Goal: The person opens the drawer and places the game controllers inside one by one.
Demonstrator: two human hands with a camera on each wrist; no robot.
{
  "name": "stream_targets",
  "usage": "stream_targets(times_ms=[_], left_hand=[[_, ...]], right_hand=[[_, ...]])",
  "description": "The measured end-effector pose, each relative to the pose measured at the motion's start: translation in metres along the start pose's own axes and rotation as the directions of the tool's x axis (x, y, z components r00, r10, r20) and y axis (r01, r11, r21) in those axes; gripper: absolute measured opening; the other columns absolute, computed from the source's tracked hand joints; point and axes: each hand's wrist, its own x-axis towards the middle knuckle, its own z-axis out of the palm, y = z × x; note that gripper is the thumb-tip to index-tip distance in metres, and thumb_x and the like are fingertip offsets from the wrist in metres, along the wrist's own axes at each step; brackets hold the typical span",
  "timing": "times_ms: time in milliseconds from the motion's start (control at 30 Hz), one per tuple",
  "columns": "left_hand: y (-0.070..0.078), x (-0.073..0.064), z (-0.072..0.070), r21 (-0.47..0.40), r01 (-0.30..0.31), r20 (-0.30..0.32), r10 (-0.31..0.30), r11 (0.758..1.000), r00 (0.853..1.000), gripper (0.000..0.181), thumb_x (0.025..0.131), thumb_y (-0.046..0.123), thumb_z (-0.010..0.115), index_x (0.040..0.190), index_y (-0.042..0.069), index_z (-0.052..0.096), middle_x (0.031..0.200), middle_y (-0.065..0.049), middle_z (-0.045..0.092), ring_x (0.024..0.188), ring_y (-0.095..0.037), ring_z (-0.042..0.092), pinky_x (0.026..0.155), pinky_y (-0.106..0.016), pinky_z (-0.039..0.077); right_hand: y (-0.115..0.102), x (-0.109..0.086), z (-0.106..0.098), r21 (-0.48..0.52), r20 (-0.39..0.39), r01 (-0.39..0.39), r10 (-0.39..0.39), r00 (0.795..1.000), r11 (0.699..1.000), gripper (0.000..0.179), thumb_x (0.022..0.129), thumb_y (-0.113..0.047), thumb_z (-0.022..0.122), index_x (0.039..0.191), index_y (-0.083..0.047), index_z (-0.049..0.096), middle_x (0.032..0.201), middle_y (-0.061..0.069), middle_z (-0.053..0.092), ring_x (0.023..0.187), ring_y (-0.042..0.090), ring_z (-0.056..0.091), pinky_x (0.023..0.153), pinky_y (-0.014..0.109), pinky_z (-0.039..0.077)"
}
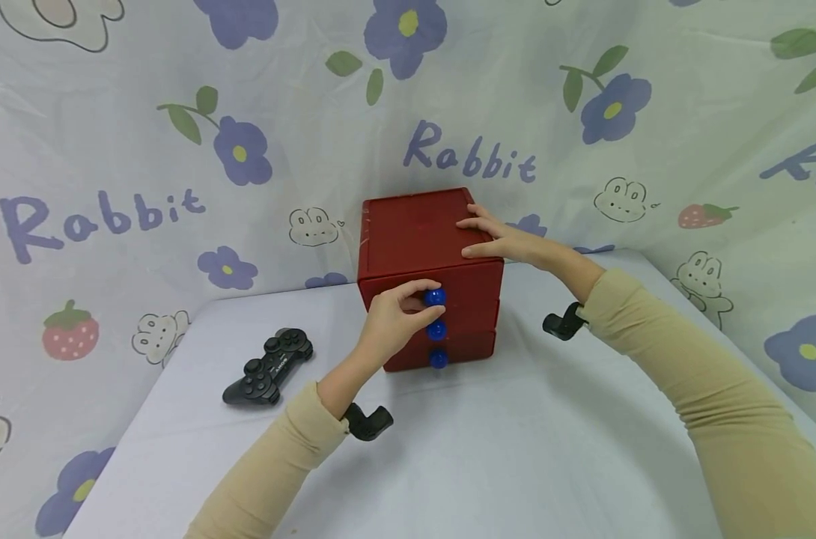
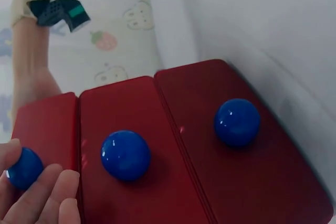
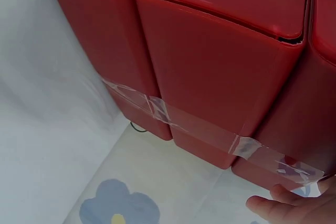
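Observation:
A red drawer box (image 1: 415,232) with three stacked drawers stands on the table, each front bearing a round blue knob. My left hand (image 1: 394,314) pinches the top knob (image 2: 24,169) between thumb and fingers. Below it are the middle knob (image 2: 126,156) and the bottom knob (image 2: 237,122), both untouched. All three drawers look closed. My right hand (image 1: 505,238) rests on the box's top along its right edge, fingers spread. In the right wrist view, clear tape (image 3: 199,129) runs across the side of the box, and part of the right hand (image 3: 299,208) shows at the corner.
A black game controller (image 1: 269,368) lies on the white tabletop (image 1: 516,449), left of the box. Behind the box hangs a patterned curtain (image 1: 300,135) with flowers and rabbits. Each wrist carries a small black camera mount.

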Motion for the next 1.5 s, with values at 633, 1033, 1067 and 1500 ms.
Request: stream_targets(times_ms=[633, 1033, 1067, 1500], left_hand=[[0.009, -0.026, 0.001, 0.011, -0.021, 0.065, 0.02, 1.0, 0.998, 0.032, 0.073, 0.025, 0.062, 0.104, 0.026, 0.056, 0.083, 0.004, 0.06, 0.072, -0.004, 0.057, 0.067, -0.021, 0.047], [0.032, -0.044, -0.001, -0.004, 0.008, 0.09, -0.008, 1.0, 0.996, 0.031, 0.075, 0.017, 0.061, 0.105, 0.019, 0.056, 0.091, -0.001, 0.06, 0.076, -0.01, 0.058, 0.066, -0.023, 0.047], [0.037, -0.046, -0.002, -0.006, 0.013, 0.092, -0.013, 1.0, 0.996, 0.031, 0.075, 0.015, 0.061, 0.106, 0.017, 0.056, 0.092, -0.002, 0.06, 0.077, -0.011, 0.058, 0.066, -0.023, 0.047], [0.047, -0.059, -0.004, -0.021, 0.003, 0.12, -0.001, 1.0, 0.993, 0.032, 0.074, 0.011, 0.061, 0.106, 0.013, 0.056, 0.093, -0.005, 0.059, 0.077, -0.013, 0.058, 0.068, -0.021, 0.047]], right_hand=[[0.0, -0.002, 0.0, 0.016, 0.002, 0.004, -0.004, 1.0, 1.0, 0.061, 0.079, -0.04, 0.051, 0.13, -0.023, 0.022, 0.136, -0.014, -0.013, 0.125, 0.013, -0.009, 0.095, 0.051, 0.012], [-0.021, -0.013, 0.002, 0.057, 0.01, -0.006, 0.006, 1.0, 0.998, 0.059, 0.082, -0.028, 0.048, 0.132, -0.013, 0.019, 0.138, -0.004, -0.014, 0.125, 0.019, -0.009, 0.094, 0.052, 0.015], [-0.022, -0.015, 0.002, 0.055, 0.01, -0.008, 0.007, 1.0, 0.998, 0.059, 0.082, -0.028, 0.048, 0.132, -0.013, 0.02, 0.138, -0.003, -0.014, 0.125, 0.019, -0.009, 0.094, 0.052, 0.015], [-0.005, -0.006, 0.0, 0.041, 0.012, -0.006, 0.006, 1.0, 0.999, 0.061, 0.08, -0.035, 0.05, 0.131, -0.02, 0.021, 0.137, -0.011, -0.013, 0.125, 0.017, -0.007, 0.094, 0.052, 0.017]])
